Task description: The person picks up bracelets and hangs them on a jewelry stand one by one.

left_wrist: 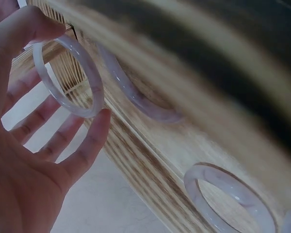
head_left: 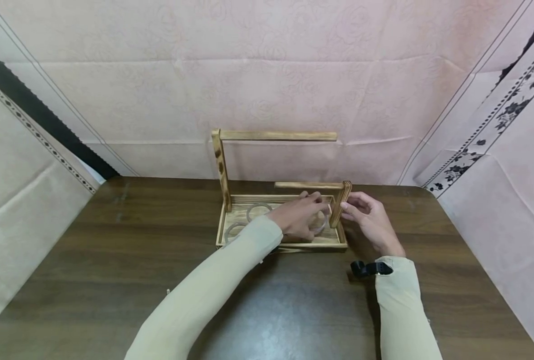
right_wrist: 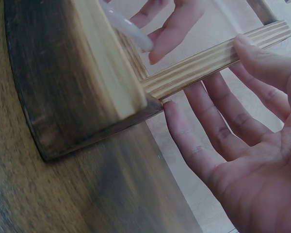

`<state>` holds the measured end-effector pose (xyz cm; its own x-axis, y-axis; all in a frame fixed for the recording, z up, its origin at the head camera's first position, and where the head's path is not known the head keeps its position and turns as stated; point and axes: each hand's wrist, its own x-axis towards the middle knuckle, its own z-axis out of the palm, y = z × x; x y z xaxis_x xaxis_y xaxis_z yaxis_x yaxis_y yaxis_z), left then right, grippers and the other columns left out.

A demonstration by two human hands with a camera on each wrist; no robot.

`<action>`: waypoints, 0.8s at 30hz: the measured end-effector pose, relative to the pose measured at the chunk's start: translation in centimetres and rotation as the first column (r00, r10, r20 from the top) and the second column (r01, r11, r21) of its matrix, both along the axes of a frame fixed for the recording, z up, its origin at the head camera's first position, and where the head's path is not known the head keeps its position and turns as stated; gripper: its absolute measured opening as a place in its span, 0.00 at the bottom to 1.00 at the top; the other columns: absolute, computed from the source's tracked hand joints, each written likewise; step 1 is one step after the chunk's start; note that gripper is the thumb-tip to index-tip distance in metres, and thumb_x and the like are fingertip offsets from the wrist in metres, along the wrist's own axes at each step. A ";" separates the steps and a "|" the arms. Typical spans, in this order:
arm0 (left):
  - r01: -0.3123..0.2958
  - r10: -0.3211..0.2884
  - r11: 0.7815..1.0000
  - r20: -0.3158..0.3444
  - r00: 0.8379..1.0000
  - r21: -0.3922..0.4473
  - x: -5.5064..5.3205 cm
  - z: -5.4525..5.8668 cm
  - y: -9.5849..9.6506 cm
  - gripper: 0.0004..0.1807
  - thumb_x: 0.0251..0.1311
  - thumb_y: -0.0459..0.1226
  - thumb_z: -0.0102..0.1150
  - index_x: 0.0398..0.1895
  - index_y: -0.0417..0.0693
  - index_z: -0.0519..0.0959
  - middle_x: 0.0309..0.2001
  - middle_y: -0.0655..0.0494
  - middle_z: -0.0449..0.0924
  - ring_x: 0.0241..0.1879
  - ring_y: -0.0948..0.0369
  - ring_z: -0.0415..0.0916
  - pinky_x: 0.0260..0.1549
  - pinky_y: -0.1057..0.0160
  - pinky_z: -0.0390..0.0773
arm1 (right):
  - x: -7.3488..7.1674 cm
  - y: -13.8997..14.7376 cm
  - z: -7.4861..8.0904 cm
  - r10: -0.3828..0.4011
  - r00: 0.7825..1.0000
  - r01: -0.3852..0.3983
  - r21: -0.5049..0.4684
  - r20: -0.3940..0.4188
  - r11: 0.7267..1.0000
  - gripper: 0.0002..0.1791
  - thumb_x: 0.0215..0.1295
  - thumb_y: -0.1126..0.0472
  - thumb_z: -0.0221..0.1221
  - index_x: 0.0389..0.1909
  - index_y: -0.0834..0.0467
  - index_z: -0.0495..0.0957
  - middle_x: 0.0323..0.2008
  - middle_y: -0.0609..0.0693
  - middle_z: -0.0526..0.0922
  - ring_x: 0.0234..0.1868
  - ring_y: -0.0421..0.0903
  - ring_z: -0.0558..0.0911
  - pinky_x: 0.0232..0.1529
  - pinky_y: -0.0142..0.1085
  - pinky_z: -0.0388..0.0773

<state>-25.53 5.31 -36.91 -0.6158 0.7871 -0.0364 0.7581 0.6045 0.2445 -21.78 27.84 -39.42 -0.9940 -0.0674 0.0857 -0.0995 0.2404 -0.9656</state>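
Observation:
My left hand [head_left: 299, 216] reaches into a wooden display stand's tray [head_left: 312, 245]. In the left wrist view it holds a pale, glossy bangle [left_wrist: 95, 85] between thumb and fingertips, close to a short post. Other bangles [left_wrist: 138, 103] lie on the tray floor in that view; from the head two rings show at its left side. On the stand's right, my right hand [head_left: 371, 220] grips the short post [head_left: 340, 206], thumb on one face and fingers along the other. A wooden bar [head_left: 309, 185] runs left from this post's top.
A taller post [head_left: 220, 170] rises at the tray's left end, carrying a long upper bar [head_left: 278, 136]. The stand is near the back edge of a brown wooden table [head_left: 127, 270]. Pale patterned cloth [head_left: 271, 90] hangs behind and at both sides.

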 end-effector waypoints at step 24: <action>-0.011 0.026 0.993 -0.125 0.992 0.119 1.4 -0.8 -1.6 0.34 0.54 0.45 0.71 0.66 0.61 0.72 0.70 0.54 0.67 0.68 0.48 0.67 0.58 0.48 0.81 | 0.1 0.0 0.0 -0.005 1.000 0.005 0.021 -0.003 1.000 0.25 0.73 0.51 0.61 0.61 0.64 0.73 0.51 0.51 0.79 0.51 0.38 0.83 0.56 0.42 0.84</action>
